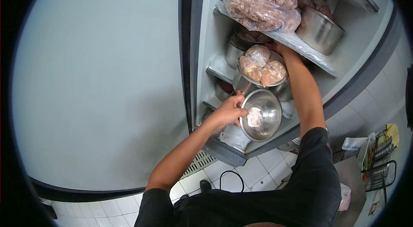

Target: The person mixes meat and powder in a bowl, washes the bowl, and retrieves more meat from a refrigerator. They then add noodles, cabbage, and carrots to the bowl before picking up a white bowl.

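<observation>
My left hand point(231, 111) grips the rim of a steel bowl point(270, 113), thumb on the rim. A small white item point(254, 117) lies in the tilted bowl. My right hand point(275, 47) reaches under a shelf, behind a steel pot point(244, 84); its fingers are mostly hidden. Plastic-wrapped orange-brown portions point(259, 65) fill the top of that pot. Behind it stands another metal container point(233, 53) with dark contents.
Large bags of minced meat point(262, 7) and a steel pot point(320, 31) sit on the shelf above. The fridge door point(99, 76) stands at left. A wire rack point(378, 162) is at lower right, over the tiled floor point(262, 179).
</observation>
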`<state>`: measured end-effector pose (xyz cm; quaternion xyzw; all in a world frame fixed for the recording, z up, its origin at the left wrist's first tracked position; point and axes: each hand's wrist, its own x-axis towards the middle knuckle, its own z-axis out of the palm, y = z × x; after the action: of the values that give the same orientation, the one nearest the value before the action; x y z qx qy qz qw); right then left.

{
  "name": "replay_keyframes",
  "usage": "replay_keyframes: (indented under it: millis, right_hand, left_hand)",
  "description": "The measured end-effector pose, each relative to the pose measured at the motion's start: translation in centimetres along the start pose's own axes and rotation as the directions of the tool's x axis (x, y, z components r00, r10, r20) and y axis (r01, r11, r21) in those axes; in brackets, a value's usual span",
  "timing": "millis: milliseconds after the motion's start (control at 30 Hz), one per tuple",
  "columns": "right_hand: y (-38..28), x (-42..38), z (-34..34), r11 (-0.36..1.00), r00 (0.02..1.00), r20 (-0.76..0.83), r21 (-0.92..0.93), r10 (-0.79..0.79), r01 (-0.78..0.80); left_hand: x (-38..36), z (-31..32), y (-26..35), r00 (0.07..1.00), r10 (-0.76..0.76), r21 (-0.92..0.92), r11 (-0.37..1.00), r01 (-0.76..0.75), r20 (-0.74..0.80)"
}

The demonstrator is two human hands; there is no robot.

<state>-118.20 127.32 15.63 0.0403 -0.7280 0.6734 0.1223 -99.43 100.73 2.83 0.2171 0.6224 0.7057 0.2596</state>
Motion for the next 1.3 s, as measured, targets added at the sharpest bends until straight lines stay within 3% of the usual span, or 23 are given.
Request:
replay_keyframes:
  millis: [67,167,233,300,400,500,533,633,733,833,933,1033,1133,1300]
  right_hand:
    - [-0.7,-0.6,0.1,0.923,0.997,-0.013,-0.379,-0.076,0.066]
    - [-2.4,-1.2,0.5,0.505,0.988,0.006,-0.859,-0.153,0.083]
    - [-1.3,-0.2,0.4,0.185,0.951,0.114,-0.968,-0.287,0.172]
    - [1.8,2.3,0.1,-0.101,0.824,0.325,-0.944,-0.464,0.315]
    - [-1.3,-3.2,6.1,0.220,0.906,0.252,-0.915,-0.340,0.337]
    - [-4.5,-6.4,9.8,0.365,0.913,0.392,-0.838,-0.117,0.406]
    - [-4.0,-6.1,10.5,0.219,0.896,0.418,-0.870,-0.151,0.442]
    - [-3.7,-4.6,13.9,0.310,0.905,0.416,-0.875,0.090,0.371]
    - [-1.2,-1.7,16.4,0.198,0.947,0.218,-0.965,0.237,0.172]
    - [-0.5,-0.4,17.7,0.054,0.865,0.364,-0.928,0.346,0.369]
    - [0.3,1.3,17.6,0.130,0.855,0.318,-0.948,0.411,0.290]
    - [1.2,1.8,16.4,0.257,0.863,0.294,-0.946,0.410,0.200]
    - [2.1,4.0,16.7,0.154,0.894,0.223,-0.972,0.389,0.175]
    - [-0.7,2.0,16.3,0.034,0.874,0.311,-0.946,0.372,0.322]
  left_hand:
    - [0.0,0.1,0.1,1.000,-0.018,0.012,1.000,0.018,-0.005]
    - [0.1,0.1,0.3,1.000,-0.025,0.009,1.000,0.025,0.009]
    - [-0.3,0.4,0.9,1.000,0.005,0.000,1.000,-0.005,-0.009]
    - [-0.2,0.2,0.9,1.000,-0.014,-0.008,1.000,0.014,0.003]
    - [-0.1,-0.1,0.6,1.000,-0.015,-0.012,1.000,0.015,0.005]
    - [0.1,-0.3,0.0,1.000,0.012,-0.008,1.000,-0.012,0.012]
    - [0.1,-0.3,0.0,1.000,0.026,-0.009,1.000,-0.026,0.015]
    - [-0.2,-0.4,0.3,1.000,-0.006,-0.013,1.000,0.006,0.020]
    - [-0.1,-0.2,0.1,1.000,0.016,-0.020,1.000,-0.015,0.017]
    - [0.0,-0.2,-0.1,0.998,0.055,-0.016,0.998,-0.055,0.011]
    - [0.0,-0.2,-0.1,0.999,0.047,-0.020,0.999,-0.047,0.015]
    - [-0.1,-0.1,0.3,0.999,0.032,-0.022,0.999,-0.032,0.026]
    - [0.2,-0.3,-0.3,0.999,0.050,-0.011,0.999,-0.050,0.008]
    - [-0.1,-0.2,0.4,1.000,0.013,0.004,1.000,-0.013,0.007]
